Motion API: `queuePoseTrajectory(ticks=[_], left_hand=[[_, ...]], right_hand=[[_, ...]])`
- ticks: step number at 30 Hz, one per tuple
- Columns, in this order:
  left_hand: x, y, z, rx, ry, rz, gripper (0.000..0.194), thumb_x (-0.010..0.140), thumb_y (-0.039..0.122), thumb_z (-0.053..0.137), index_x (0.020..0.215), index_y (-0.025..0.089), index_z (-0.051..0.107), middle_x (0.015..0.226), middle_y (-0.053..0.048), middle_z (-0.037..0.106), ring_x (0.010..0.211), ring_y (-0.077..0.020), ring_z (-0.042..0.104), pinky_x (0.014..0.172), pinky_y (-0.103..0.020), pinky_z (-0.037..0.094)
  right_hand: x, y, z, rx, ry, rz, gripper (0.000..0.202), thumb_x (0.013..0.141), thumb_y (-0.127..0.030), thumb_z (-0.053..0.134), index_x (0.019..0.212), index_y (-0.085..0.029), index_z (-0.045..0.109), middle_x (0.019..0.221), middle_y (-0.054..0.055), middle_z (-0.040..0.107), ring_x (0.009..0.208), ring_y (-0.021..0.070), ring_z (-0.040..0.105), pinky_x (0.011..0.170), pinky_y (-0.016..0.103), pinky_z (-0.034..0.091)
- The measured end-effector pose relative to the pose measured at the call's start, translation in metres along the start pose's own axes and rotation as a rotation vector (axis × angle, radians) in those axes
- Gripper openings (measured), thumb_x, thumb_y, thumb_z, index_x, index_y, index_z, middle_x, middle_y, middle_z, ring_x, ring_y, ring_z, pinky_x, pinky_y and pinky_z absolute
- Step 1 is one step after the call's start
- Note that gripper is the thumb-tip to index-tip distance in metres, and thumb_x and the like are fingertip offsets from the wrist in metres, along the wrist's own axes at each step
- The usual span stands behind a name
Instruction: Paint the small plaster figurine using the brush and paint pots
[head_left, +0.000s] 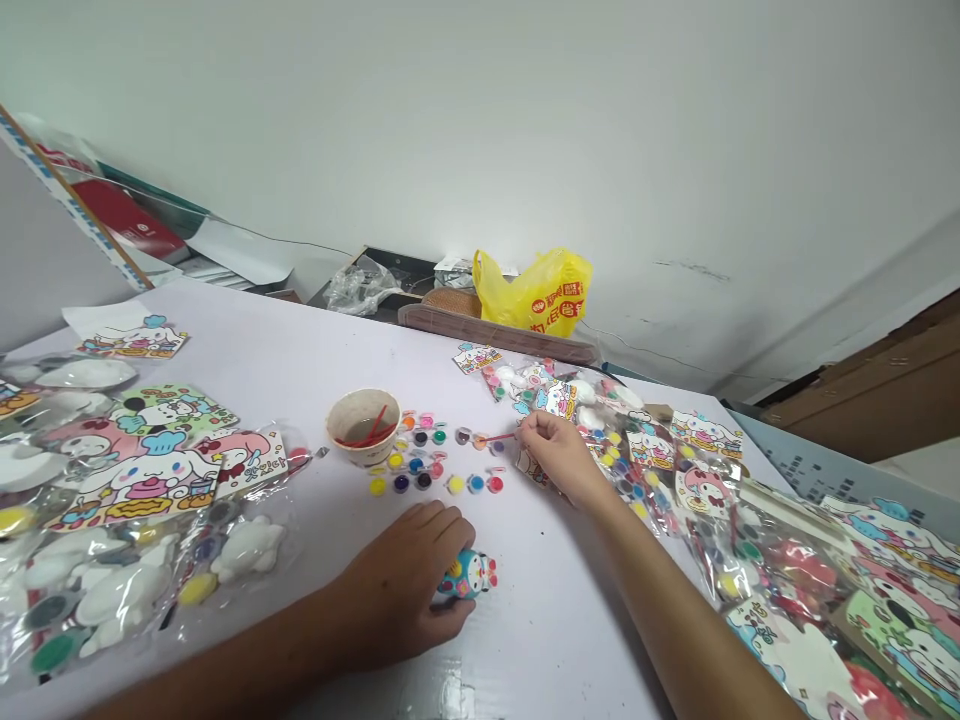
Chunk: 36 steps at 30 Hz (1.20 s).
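Observation:
My left hand (pixel 420 580) is wrapped round a small painted figurine (pixel 471 574), blue with a white face and red parts, low over the white table (pixel 517 640). Between the fingertips of my right hand (pixel 551 445) is a thin red brush (pixel 499 436), its tip pointing left at an orange paint pot (pixel 480 441). Several small open paint pots (pixel 424 480) in yellow, blue, black, red and green lie in rows between my hands. Left of them stands a paper cup (pixel 363 425) with murky water and red brushes inside.
Clear packets with white figures, paints and cartoon cards cover the left side (pixel 127 560) and the right side (pixel 795 590) of the table. Behind the far edge are a yellow plastic bag (pixel 536 292) and a crumpled clear bag (pixel 363 287), near a pale wall.

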<state>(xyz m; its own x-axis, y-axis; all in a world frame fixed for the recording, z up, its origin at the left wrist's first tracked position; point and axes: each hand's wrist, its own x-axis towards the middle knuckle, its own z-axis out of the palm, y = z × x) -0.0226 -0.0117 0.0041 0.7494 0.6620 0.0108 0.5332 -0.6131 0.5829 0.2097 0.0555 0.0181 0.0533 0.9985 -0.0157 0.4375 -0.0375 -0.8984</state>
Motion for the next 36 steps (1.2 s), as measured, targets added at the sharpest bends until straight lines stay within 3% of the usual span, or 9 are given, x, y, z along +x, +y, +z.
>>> queuePoseTrajectory(ticks=[10, 16, 21, 27, 36], left_hand=[[0.001, -0.002, 0.002, -0.013, 0.013, 0.009, 0.025, 0.074, 0.018, 0.059, 0.096, 0.020, 0.047, 0.096, -0.003, 0.053, 0.088, -0.0219, 0.045, 0.079, -0.036, 0.036], [0.000, -0.002, 0.001, 0.025, 0.016, 0.022, 0.020, 0.076, 0.019, 0.057, 0.094, 0.021, 0.047, 0.095, -0.004, 0.053, 0.086, -0.0219, 0.045, 0.076, -0.035, 0.036], [-0.002, -0.006, 0.005, 0.036, 0.064, 0.042, 0.027, 0.074, 0.015, 0.056, 0.098, 0.021, 0.046, 0.096, -0.004, 0.053, 0.087, -0.0218, 0.046, 0.078, -0.035, 0.039], [-0.003, -0.008, 0.008, 0.044, 0.101, 0.069, 0.034, 0.073, 0.013, 0.053, 0.105, 0.021, 0.045, 0.100, -0.004, 0.054, 0.091, -0.0222, 0.049, 0.083, -0.037, 0.042], [-0.004, -0.011, 0.008, 0.038, 0.115, 0.093, 0.039, 0.075, 0.010, 0.050, 0.110, 0.023, 0.041, 0.106, -0.004, 0.054, 0.096, -0.0218, 0.052, 0.086, -0.036, 0.043]], right_hand=[[-0.004, -0.005, 0.003, -0.006, 0.006, -0.031, 0.015, 0.073, -0.027, 0.059, 0.065, -0.021, 0.047, 0.057, -0.005, 0.046, 0.052, 0.0113, 0.037, 0.049, 0.023, 0.027], [-0.006, -0.016, -0.011, 0.050, 0.010, 0.007, 0.017, 0.077, -0.032, 0.058, 0.068, -0.021, 0.050, 0.060, -0.005, 0.047, 0.050, 0.0106, 0.036, 0.048, 0.024, 0.025], [-0.043, -0.025, -0.026, 0.154, -0.042, 0.014, 0.017, 0.080, -0.033, 0.061, 0.072, -0.021, 0.052, 0.060, -0.006, 0.046, 0.053, 0.0109, 0.037, 0.051, 0.024, 0.027], [-0.112, -0.002, -0.019, 0.270, -0.096, 0.104, 0.026, 0.083, -0.043, 0.065, 0.076, -0.021, 0.053, 0.058, -0.006, 0.042, 0.054, 0.0116, 0.036, 0.053, 0.025, 0.029], [-0.120, 0.018, -0.007, 0.310, -0.085, 0.090, 0.034, 0.080, -0.052, 0.069, 0.078, -0.021, 0.054, 0.062, -0.005, 0.043, 0.055, 0.0122, 0.035, 0.053, 0.025, 0.030]])
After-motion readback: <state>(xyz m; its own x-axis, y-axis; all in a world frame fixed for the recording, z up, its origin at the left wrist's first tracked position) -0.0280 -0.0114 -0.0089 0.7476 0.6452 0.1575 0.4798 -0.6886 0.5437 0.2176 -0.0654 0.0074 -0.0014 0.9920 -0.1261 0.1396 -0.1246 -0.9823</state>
